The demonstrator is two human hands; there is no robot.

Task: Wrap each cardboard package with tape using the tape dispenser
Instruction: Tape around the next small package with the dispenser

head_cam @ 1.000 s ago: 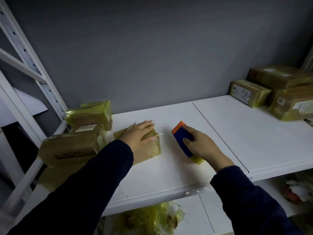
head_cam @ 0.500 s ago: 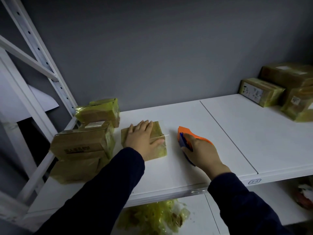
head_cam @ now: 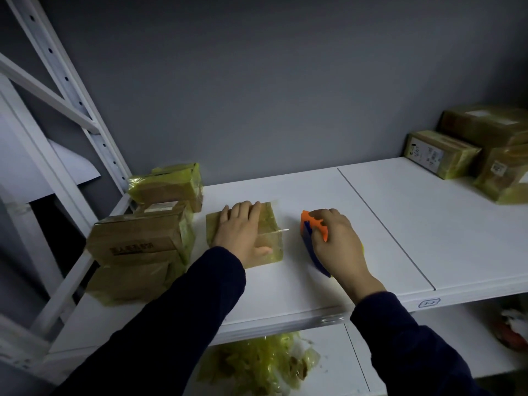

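A small cardboard package [head_cam: 270,224] wrapped in yellowish tape lies on the white shelf [head_cam: 371,224]. My left hand [head_cam: 243,232] lies flat on top of it, fingers straight, thumb down its near side. A thin strip of tape [head_cam: 281,230] sticks out from the package's right edge. Just right of it, my right hand [head_cam: 337,241] grips the orange and blue tape dispenser [head_cam: 307,232], which stands on the shelf apart from the package.
Several taped packages [head_cam: 143,238] are stacked at the shelf's left end beside the white rack upright [head_cam: 68,81]. More packages [head_cam: 440,152] sit at the far right. Crumpled yellow tape scraps [head_cam: 263,364] lie on the lower shelf.
The dispenser has turned in my right hand, its orange part now facing up and left. My left hand stays on the package. The view has shifted slightly.
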